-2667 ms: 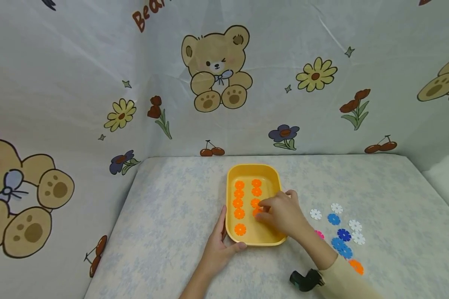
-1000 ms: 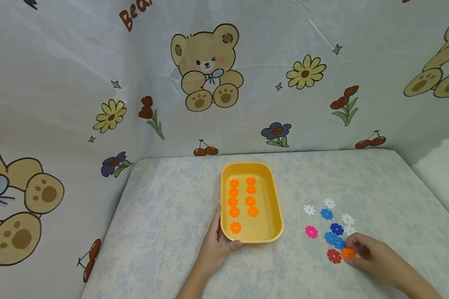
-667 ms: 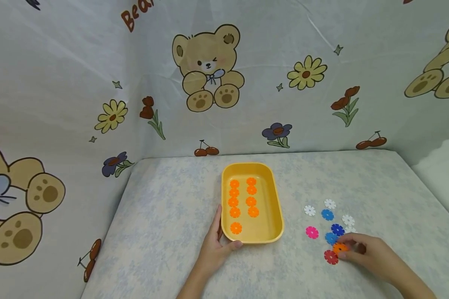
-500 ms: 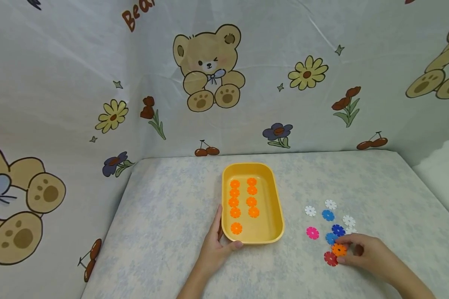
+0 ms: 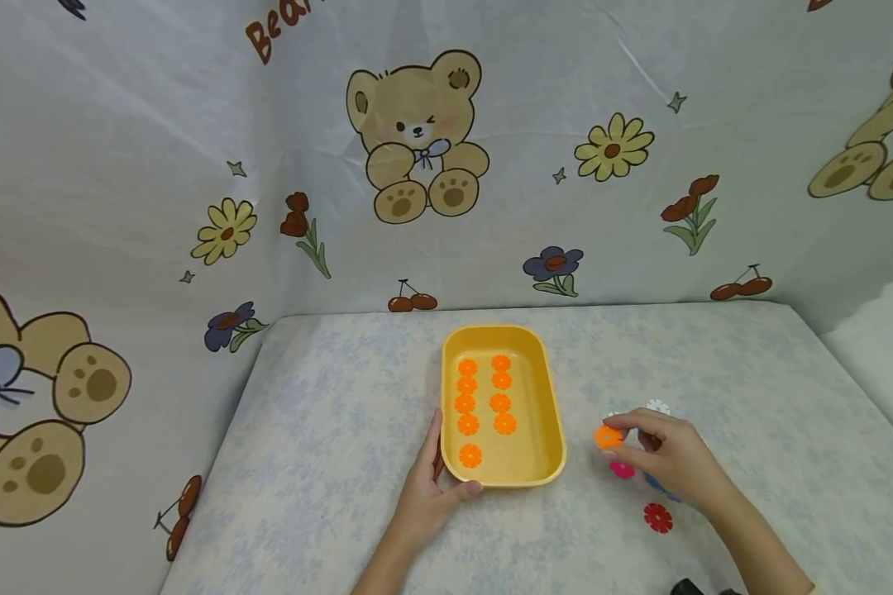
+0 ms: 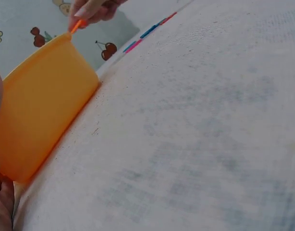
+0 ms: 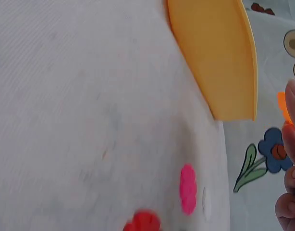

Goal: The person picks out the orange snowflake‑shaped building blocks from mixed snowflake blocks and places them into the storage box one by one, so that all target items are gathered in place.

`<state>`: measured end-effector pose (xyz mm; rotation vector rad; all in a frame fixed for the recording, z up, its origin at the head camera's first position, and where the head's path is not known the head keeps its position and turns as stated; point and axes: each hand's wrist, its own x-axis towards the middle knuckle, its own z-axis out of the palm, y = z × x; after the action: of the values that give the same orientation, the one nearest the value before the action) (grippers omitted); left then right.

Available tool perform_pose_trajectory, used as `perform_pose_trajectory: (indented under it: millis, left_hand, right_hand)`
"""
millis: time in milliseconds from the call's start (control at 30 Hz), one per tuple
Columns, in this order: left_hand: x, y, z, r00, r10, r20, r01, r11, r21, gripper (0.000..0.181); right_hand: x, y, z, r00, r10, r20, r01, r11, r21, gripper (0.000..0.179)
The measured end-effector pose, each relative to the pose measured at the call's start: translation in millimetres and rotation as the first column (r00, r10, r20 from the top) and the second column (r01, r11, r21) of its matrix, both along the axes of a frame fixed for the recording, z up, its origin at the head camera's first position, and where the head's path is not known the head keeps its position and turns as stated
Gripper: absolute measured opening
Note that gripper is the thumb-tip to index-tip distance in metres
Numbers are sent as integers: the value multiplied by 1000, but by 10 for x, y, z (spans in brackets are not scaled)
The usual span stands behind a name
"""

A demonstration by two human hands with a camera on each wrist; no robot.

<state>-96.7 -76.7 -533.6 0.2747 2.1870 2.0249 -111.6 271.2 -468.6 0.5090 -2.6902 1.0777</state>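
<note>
My left hand (image 5: 426,496) holds the near left corner of a yellow plastic tray (image 5: 532,446), thumb at the front rim and fingers along the left side. Orange flower-shaped discs (image 5: 470,455) lie inside in two columns, the left one longer than the right. Between thumb and fingertips, my right hand (image 5: 670,450) pinches another orange flower-shaped disc (image 5: 608,436), a short way right of the tray. In the right wrist view this disc (image 7: 282,103) shows at the fingertips, off the table; in the left wrist view the tray wall (image 6: 51,96) fills the left side.
Right of the tray are a red disc (image 5: 658,517), a pink disc (image 5: 622,469), a white disc (image 5: 658,406) and blue ones (image 5: 658,486), partly hidden under my right hand. A printed cloth (image 5: 506,264) rises behind the table. Something black (image 5: 686,587) shows at the bottom edge.
Earlier my right hand was over the tray, then at the loose discs, where it took hold of the orange disc. Now it has carried it left towards the tray. The left hand stays put.
</note>
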Motion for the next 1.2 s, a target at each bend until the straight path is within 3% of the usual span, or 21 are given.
perform_pose_trajectory:
  millis: [267,367,567,733,900,1200]
  left_hand:
    - [3,-1,-1,1000,-3,-18,3,1000,0,107]
    - [8,-1,6,1000,-2,-15,2,1000,1,107]
    - [10,-2,9,1000,1,-3,-1,999,-32,106]
    - [3,3,4,1000,-5,1,5,1000,-22,105]
    - [2,5,6,1000,-6,-5,6,999,-34,105]
    - [8,-3,9,1000,2,14,-2,1000,-29,105]
  right_hand:
    - [-244,-560,67,996,78,50,-74,995,-61,29]
    - [-294,-724,41,990,116,75,-112,992,-49,29]
    - [-354,-972,13,985,105,133,-108,994,13,31]
    - [-398,-1094,34,961,129,243,-144,989,46,30]
    - [-423,-1153,48,946,94,309,-146,978,152,29]
    - [-457,-1262,85,960,56,275,-154,924,350,31]
